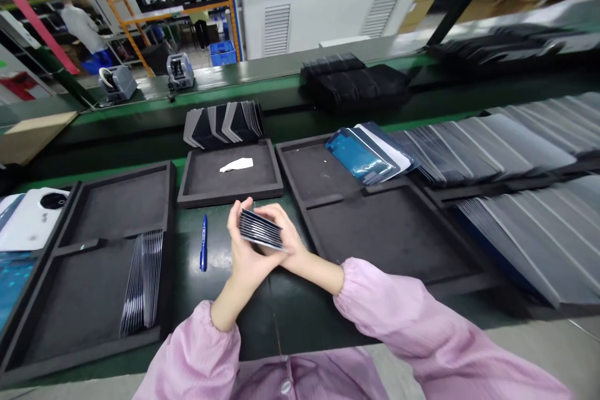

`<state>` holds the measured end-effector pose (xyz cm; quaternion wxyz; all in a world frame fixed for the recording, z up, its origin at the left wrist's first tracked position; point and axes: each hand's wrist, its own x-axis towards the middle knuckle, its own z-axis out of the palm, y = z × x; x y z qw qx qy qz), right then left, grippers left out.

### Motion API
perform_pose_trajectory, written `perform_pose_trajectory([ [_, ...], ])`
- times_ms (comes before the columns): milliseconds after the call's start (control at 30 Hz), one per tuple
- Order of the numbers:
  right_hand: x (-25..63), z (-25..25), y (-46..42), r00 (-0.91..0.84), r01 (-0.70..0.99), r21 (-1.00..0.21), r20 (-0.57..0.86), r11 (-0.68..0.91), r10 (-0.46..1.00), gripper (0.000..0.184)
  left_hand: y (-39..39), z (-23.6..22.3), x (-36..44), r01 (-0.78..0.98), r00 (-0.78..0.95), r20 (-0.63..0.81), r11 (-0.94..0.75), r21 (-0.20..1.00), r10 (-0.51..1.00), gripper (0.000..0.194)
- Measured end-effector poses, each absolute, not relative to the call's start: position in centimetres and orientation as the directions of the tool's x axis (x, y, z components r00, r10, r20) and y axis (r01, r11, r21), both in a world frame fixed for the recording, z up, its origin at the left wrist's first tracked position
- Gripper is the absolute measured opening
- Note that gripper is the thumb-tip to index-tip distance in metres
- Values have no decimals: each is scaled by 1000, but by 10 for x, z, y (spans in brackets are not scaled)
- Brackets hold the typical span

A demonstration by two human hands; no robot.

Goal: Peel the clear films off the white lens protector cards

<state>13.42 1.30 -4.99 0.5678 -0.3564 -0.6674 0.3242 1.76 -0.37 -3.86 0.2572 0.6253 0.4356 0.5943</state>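
Note:
Between my two hands I grip a stack of thin dark flat panels (260, 229), held edge-up above the green bench. My left hand (242, 257) is wrapped round the stack's left side and underside. On the right side, my right hand (289, 234) closes round it with the fingers behind. A blue pen (204, 244) lies on the bench to the left of my hands. Behind them sits a small black foam tray (201, 176) with a torn white scrap (237, 165) in it. What is printed on the panels cannot be made out.
A left foam tray (169, 212) holds a row of thin panels (143, 281). Right of my hands, another foam tray (309, 225) holds blue-filmed panels (360, 153). Rows of grey panels (539, 231) stand at far right. Two tape dispensers (180, 70) stand on the back ledge.

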Motion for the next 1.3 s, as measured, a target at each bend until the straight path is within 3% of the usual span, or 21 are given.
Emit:
perform_pose_trajectory([
  [67,133,-49,17,-141,120,-861,479,495,867,52,1,-41,19,236,-79,594,-564,791,801,128],
  [200,134,-44,19,-182,104,-869,462,484,868,29,12,-47,16,320,-77,805,-750,578,588,119],
  [300,131,-44,17,-235,133,-867,444,481,865,28,16,-49,15,390,-38,832,-759,522,553,104],
  [433,133,-47,18,-377,170,-860,395,482,838,60,17,-44,11,294,-146,774,-720,628,616,93],
  [567,145,-38,23,-534,152,-923,226,355,815,101,18,-30,-1,-88,-260,555,-592,801,790,63],
  [633,151,-33,25,-594,152,-951,131,270,794,112,19,-24,-9,-213,-211,497,-536,817,842,60],
  [733,152,-29,27,-633,155,-947,124,282,764,114,23,-20,-18,-119,-82,686,-690,714,723,70],
  [833,149,-33,29,-638,169,-893,223,417,737,105,25,-19,-21,26,138,862,-872,489,487,86],
  [933,146,-42,33,-656,185,-852,265,490,707,84,25,-19,-19,74,333,851,-911,405,405,93],
  [1033,145,-49,38,-663,176,-862,254,476,704,73,26,-21,-16,113,390,789,-875,471,475,93],
  [1133,147,-46,38,-651,156,-885,243,440,719,89,24,-24,-15,116,306,785,-840,530,538,97],
  [1200,149,-39,33,-649,138,-915,206,380,732,93,22,-24,-16,42,198,733,-753,657,651,97],
  [1300,147,-28,22,-673,137,-969,60,205,737,83,18,-21,-18,-85,74,503,-497,863,861,88],
])
